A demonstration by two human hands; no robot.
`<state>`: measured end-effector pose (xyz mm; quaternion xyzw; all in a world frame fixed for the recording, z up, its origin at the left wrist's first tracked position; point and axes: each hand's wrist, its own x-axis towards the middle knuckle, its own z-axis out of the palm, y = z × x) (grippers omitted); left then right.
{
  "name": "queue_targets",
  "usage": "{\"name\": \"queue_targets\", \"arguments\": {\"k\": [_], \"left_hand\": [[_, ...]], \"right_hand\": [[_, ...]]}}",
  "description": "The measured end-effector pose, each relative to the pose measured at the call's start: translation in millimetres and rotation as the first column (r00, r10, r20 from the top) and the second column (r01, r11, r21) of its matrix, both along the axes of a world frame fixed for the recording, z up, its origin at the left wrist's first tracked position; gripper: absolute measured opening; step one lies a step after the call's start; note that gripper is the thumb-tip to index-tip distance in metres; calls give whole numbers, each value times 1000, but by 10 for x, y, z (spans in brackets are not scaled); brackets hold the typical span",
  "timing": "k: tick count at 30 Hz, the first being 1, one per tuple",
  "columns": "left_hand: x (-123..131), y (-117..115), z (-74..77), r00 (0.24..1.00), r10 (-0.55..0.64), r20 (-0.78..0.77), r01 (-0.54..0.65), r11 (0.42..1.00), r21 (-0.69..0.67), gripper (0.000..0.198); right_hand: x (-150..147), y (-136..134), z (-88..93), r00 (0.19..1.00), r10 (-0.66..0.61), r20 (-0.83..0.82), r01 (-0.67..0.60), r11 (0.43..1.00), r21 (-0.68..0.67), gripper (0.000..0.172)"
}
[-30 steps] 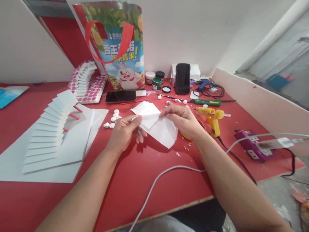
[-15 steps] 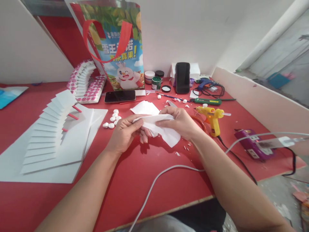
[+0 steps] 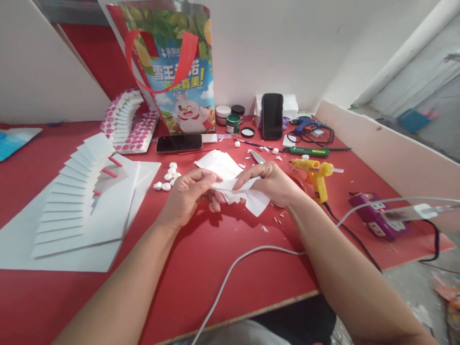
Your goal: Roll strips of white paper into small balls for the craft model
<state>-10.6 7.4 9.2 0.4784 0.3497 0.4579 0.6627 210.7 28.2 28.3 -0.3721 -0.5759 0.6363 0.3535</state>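
Between my two hands is a thin white tissue paper (image 3: 257,202), its upper edge folded over and its loose end hanging down on the right. My left hand (image 3: 192,191) pinches the left end between thumb and fingers. My right hand (image 3: 271,184) grips the other side, its fingers pressing along the fold. Just behind them lies a stack of white tissue sheets (image 3: 220,163) on the red table. Left of my left hand sits a cluster of small white rolled paper rosettes (image 3: 167,177). Scissors (image 3: 257,157) lie partly hidden behind my right hand.
White stepped foam-board model (image 3: 68,191) stands at left. A yellow hot glue gun (image 3: 316,175), its cord and a purple power strip (image 3: 381,215) are at right. A white cable (image 3: 230,273) crosses the front. Phone (image 3: 178,143), paint jars (image 3: 233,123) and printed bag (image 3: 183,72) line the back.
The upper edge of the tissue paper has been folded down into a narrower strip. My right fingers have shifted slightly over the fold, and the scissors show more.
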Motion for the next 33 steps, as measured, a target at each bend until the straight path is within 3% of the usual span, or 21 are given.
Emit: {"name": "queue_targets", "arguments": {"k": [7,11,14,17,21,23,28,30,33], "left_hand": [[22,49,-33,985,-18,-172,15,1000,-14,31],[-7,74,-35,968,7,-250,-9,1000,-6,34],[-33,82,-21,957,80,-280,-72,997,41,31],[-56,80,2,952,103,-288,-84,993,77,27],[-78,74,2,958,65,-278,-49,997,65,27],[-83,78,-15,959,51,-278,-36,998,56,27],[-78,97,-31,948,67,-312,-46,996,76,24],[-74,91,-9,935,65,-348,-33,995,98,21],[-61,47,43,916,18,-400,28,994,110,19]], "right_hand": [[36,14,-4,987,-14,158,-39,944,328,16],[145,50,23,938,-141,317,-26,882,470,19],[206,62,86,900,-273,340,40,828,559,14],[204,42,141,913,-278,298,78,837,541,7],[166,11,169,935,-257,243,95,844,528,16],[169,11,173,936,-290,202,136,823,551,9],[247,51,158,897,-394,200,233,806,544,18],[256,57,151,865,-473,168,306,762,570,22],[188,8,174,806,-590,32,454,653,607,22]]}}
